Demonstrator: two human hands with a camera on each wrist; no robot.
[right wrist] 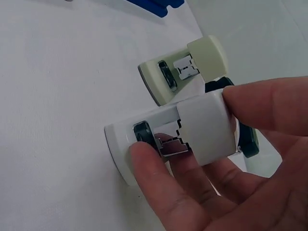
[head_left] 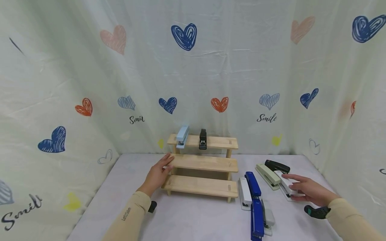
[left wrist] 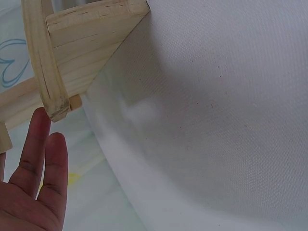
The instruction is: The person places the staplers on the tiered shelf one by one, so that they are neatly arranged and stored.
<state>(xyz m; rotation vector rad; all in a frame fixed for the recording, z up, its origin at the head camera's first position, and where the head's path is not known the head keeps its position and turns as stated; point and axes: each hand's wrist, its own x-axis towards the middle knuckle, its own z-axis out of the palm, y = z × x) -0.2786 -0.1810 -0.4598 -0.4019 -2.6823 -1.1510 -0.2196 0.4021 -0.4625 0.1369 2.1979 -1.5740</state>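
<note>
At the left end of a three-tier wooden shelf (head_left: 202,163), my left hand (head_left: 158,172) touches the middle tier. Its visible fingers are nearly straight beside the wooden end piece (left wrist: 45,62) in the left wrist view; the thumb is out of that view. My right hand (head_left: 312,190) grips a white stapler (right wrist: 204,127) at the table's right side, thumb on one side and fingers on the other. A pale green stapler (right wrist: 209,57) lies alongside it, with a black stapler (head_left: 277,165) just behind. The palm covers part of the white stapler.
On the top tier stand a light blue stapler (head_left: 182,135) and a smaller black stapler (head_left: 203,139). Right of the shelf lie another white stapler (head_left: 245,192), two long blue staplers (head_left: 253,184) in line, and a grey-white stapler (head_left: 269,217). A printed curtain (head_left: 199,77) surrounds the table.
</note>
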